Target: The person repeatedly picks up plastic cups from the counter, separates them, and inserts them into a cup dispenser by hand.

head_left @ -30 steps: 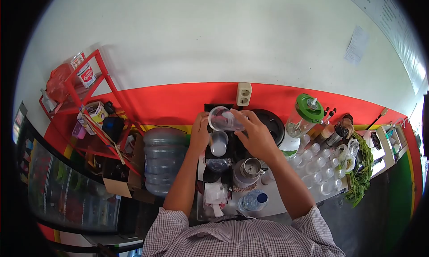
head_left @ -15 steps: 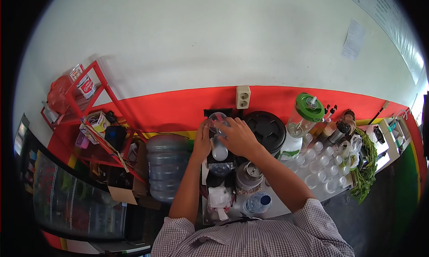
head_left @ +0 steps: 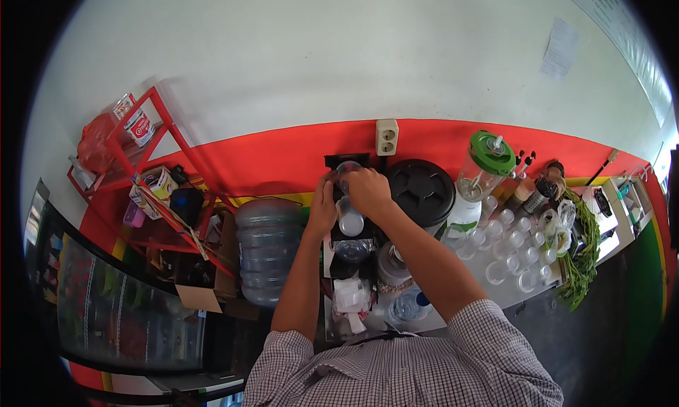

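Observation:
A clear plastic cup (head_left: 347, 168) is between my two hands, near the wall at the back of the table. My left hand (head_left: 323, 207) is closed at the cup's left side. From the right, my right hand (head_left: 368, 190) wraps its fingers round the cup. Just in front of the hands stands another clear cup (head_left: 351, 222), and nearer to me lies a clear round plastic container (head_left: 353, 250). The undersides of the fingers are hidden.
A large water jug (head_left: 270, 253) stands left of my arms. To the right are a black round lid (head_left: 421, 193), a green-lidded blender (head_left: 488, 159), several upturned clear cups (head_left: 509, 248) and leafy greens (head_left: 581, 258). A water bottle (head_left: 407, 306) is near my body.
The cup has gone from tilted to more upright and farther back, over the row of cups. My right hand has moved left and closed round it.

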A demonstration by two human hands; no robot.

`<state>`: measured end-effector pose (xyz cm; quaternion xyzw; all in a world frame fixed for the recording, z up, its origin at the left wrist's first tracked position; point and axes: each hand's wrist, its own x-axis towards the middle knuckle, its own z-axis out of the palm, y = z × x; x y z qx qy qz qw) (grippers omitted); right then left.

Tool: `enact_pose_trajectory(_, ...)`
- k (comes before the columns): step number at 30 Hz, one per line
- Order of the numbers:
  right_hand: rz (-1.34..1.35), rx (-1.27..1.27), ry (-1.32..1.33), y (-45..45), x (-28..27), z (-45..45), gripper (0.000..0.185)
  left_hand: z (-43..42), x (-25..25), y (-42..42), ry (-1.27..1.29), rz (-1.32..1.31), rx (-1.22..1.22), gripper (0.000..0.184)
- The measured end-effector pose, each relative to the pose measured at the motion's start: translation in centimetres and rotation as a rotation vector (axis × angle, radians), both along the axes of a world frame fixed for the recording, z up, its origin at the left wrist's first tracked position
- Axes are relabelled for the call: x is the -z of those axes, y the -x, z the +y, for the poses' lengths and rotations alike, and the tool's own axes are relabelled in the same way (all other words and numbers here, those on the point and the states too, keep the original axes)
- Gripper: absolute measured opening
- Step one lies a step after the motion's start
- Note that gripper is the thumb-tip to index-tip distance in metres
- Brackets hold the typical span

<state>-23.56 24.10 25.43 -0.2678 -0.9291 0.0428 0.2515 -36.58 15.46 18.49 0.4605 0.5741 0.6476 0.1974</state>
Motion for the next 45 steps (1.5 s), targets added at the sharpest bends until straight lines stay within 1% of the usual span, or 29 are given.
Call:
enact_pose_trajectory(4,-0.063,0.080,0.027,0.3,-0.1,-0.5,0.020,0.1,-0.1,0.3,-0.045,0.072,0.033,0.049)
enact_pose_trajectory(6,-0.077,0.115,0.026,0.2,-0.2,-0.6,0.019,-0.6,-0.9,-0.3,0.003,0.066,0.008,0.048)
enact_pose_trajectory(8,-0.127,0.046,0.140,-0.2,-0.8,-1.0,0.040,-1.7,-1.7,-0.9,0.053,0.062,-0.019,0.048)
enact_pose_trajectory(9,-0.129,0.056,0.148,-0.6,-1.0,-1.3,0.040,-2.2,-2.2,-1.2,0.039,0.096,-0.064,0.047)
enact_pose_trajectory(10,-0.138,-0.005,0.164,-1.4,-1.0,-1.6,0.055,-2.8,-2.5,-1.4,0.026,0.129,-0.105,0.046)
enact_pose_trajectory(11,-0.149,-0.064,0.182,-2.2,-0.9,-1.8,0.072,-3.4,-2.7,-1.7,0.038,0.122,-0.091,0.046)
enact_pose_trajectory(12,-0.161,-0.051,0.198,-3.0,-1.0,-2.2,0.072,-4.6,-3.7,-2.2,0.009,0.123,-0.094,0.045)
enact_pose_trajectory(14,-0.138,-0.033,0.146,-4.8,-1.8,-3.5,0.096,-6.9,-4.7,-3.5,0.000,0.099,-0.096,0.043)
enact_pose_trajectory(15,-0.155,-0.031,0.160,-6.0,-2.5,-4.2,0.096,-7.8,-5.0,-4.0,-0.052,0.070,-0.083,0.042)
enact_pose_trajectory(16,-0.137,-0.070,0.251,-7.5,-3.5,-4.8,0.096,-8.8,-5.5,-4.5,-0.103,0.043,-0.072,0.041)
enact_pose_trajectory(17,-0.116,-0.107,0.342,-9.1,-4.5,-5.4,0.096,-10.1,-6.4,-5.3,-0.089,0.028,-0.072,0.041)
enact_pose_trajectory(18,-0.129,-0.105,0.354,-10.6,-5.0,-5.8,0.096,-11.6,-7.4,-6.3,-0.070,-0.031,-0.026,0.039)
enact_pose_trajectory(19,-0.151,-0.100,0.432,-12.3,-5.3,-6.5,0.094,-13.0,-8.1,-7.3,-0.049,-0.089,0.022,0.038)
enact_pose_trajectory(21,-0.185,-0.082,0.615,-16.0,-7.0,-8.2,0.092,-14.7,-9.0,-9.0,-0.039,-0.092,0.047,0.039)
enact_pose_trajectory(22,-0.187,-0.079,0.625,-17.9,-6.4,-8.4,0.092,-15.4,-9.4,-10.1,-0.044,-0.082,0.069,0.039)
enact_pose_trajectory(24,-0.066,-0.152,0.700,-21.7,-5.4,-8.5,0.093,-16.0,-9.7,-12.8,-0.068,-0.080,0.062,0.037)
enact_pose_trajectory(26,-0.028,-0.138,0.648,-25.4,-4.9,-9.4,0.092,-15.9,-9.9,-16.1,-0.081,0.159,-0.026,0.035)
enact_pose_trajectory(28,0.030,-0.115,0.813,-29.0,-4.6,-9.9,0.088,-16.1,-11.0,-19.7,-0.074,0.202,-0.049,0.034)
enact_pose_trajectory(30,0.097,-0.129,0.753,-33.0,-2.5,-9.7,0.086,-16.0,-11.8,-23.2,-0.077,0.424,-0.039,0.033)
enact_pose_trajectory(32,-0.044,-0.112,0.811,-37.2,-1.6,-9.5,0.083,-15.4,-12.8,-27.3,-0.069,0.399,0.008,0.033)
enact_pose_trajectory(34,-0.066,-0.064,0.849,-41.7,-0.6,-9.3,0.082,-14.2,-13.2,-31.0,-0.068,0.527,0.095,0.033)
enact_pose_trajectory(36,-0.089,-0.016,0.887,-46.1,0.8,-8.7,0.080,-12.3,-12.5,-34.8,-0.056,0.505,0.144,0.031)
enact_pose_trajectory(39,-0.051,0.082,0.892,-52.3,3.5,-7.8,0.080,-9.3,-10.0,-39.8,0.081,0.494,0.290,0.030)
enact_pose_trajectory(40,-0.037,0.119,0.911,-54.2,4.0,-7.7,0.078,-8.4,-8.9,-41.2,0.087,0.498,0.312,0.030)
enact_pose_trajectory(42,-0.003,0.177,0.942,-57.8,5.0,-7.7,0.077,-6.4,-6.4,-43.6,0.186,0.455,0.475,0.030)
enact_pose_trajectory(44,-0.013,0.184,0.937,-60.8,5.6,-7.0,0.072,-4.8,-3.5,-46.1,0.200,0.442,0.520,0.030)
enact_pose_trajectory(45,0.000,0.187,0.946,-61.8,5.7,-6.8,0.072,-4.2,-2.3,-47.2,0.256,0.377,0.569,0.031)
